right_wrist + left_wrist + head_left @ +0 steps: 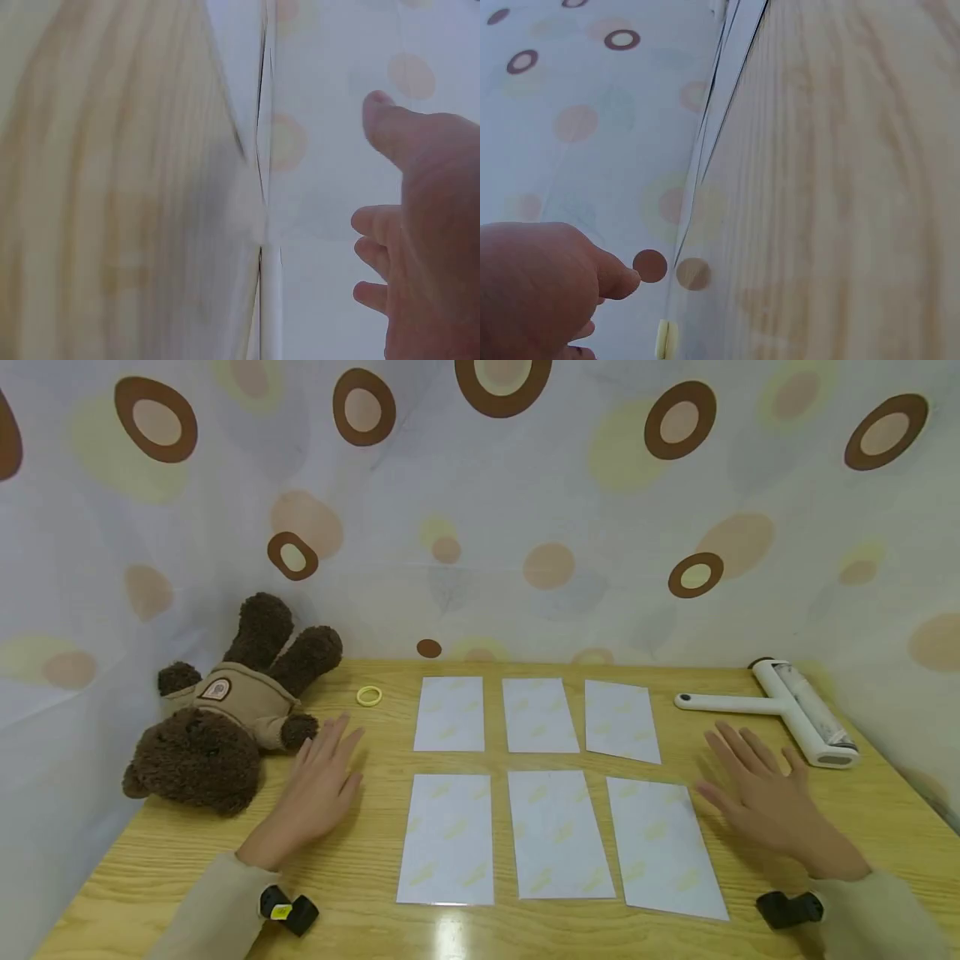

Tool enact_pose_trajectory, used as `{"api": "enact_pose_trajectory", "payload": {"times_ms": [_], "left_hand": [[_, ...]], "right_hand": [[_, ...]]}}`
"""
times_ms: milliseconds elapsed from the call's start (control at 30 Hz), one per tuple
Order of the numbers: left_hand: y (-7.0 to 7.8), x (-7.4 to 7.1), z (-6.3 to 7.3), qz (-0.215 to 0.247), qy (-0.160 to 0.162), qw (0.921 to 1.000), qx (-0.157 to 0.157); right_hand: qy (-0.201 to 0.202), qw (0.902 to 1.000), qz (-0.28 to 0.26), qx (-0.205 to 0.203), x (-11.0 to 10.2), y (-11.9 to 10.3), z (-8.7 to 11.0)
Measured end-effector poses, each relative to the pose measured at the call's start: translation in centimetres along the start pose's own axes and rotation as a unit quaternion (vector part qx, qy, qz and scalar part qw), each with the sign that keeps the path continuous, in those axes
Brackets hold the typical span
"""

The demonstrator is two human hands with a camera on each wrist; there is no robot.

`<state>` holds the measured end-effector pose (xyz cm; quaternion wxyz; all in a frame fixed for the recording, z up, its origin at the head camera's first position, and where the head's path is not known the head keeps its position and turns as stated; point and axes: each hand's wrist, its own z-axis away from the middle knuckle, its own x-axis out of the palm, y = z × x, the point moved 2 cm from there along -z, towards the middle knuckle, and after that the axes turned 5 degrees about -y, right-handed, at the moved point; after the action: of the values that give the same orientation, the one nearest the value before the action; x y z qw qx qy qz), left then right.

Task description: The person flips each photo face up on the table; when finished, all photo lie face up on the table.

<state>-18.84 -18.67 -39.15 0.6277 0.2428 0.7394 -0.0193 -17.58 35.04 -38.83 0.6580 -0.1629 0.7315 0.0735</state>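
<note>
Both hands hold nothing. My left hand (318, 789) has its fingers extended forward, between the brown teddy bear (251, 706) and the white cards; its fingertips are right by the bear's paw. The bear lies on its back in a beige top. My right hand (768, 802) is spread, its thumb close to the near right card (663, 847). Between the hands lie two rows of three white rectangular cards with faint yellow marks, such as the near left card (446, 839) and the far middle card (540, 716). Beyond the right fingertips lies a white lint roller (798, 714).
A small yellow ring (369, 702) lies at the back left, beyond the left fingertips. The wooden table (367, 877) meets a pale cloth (495, 510) with brown and yellow spots behind and at both sides.
</note>
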Motion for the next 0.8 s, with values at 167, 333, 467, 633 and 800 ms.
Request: {"api": "enact_pose_trajectory", "payload": {"times_ms": [167, 333, 467, 633, 800], "left_hand": [[0.2, 0.2, -1.3, 0.036, 0.023, 0.9986, 0.030], [0.3, 0.7, -2.7, 0.097, 0.010, 0.9944, 0.041], [0.2, 1.3, -3.8, 0.152, -0.012, 0.9872, 0.047], [0.2, 1.8, -4.9, 0.170, -0.039, 0.9835, 0.046], [0.9, 2.2, -6.1, 0.171, -0.053, 0.9827, 0.048]], "right_hand": [[0.021, 0.9988, -0.028, -0.034, -0.1, -1.8, -1.9], [0.038, 0.9960, -0.036, -0.073, -0.3, -3.9, -4.6], [0.009, 0.9947, -0.059, -0.083, -0.2, -5.7, -7.1], [-0.035, 0.9905, -0.098, -0.089, 0.2, -7.9, -10.5], [-0.086, 0.9802, -0.147, -0.101, 0.7, -10.3, -13.9]]}}
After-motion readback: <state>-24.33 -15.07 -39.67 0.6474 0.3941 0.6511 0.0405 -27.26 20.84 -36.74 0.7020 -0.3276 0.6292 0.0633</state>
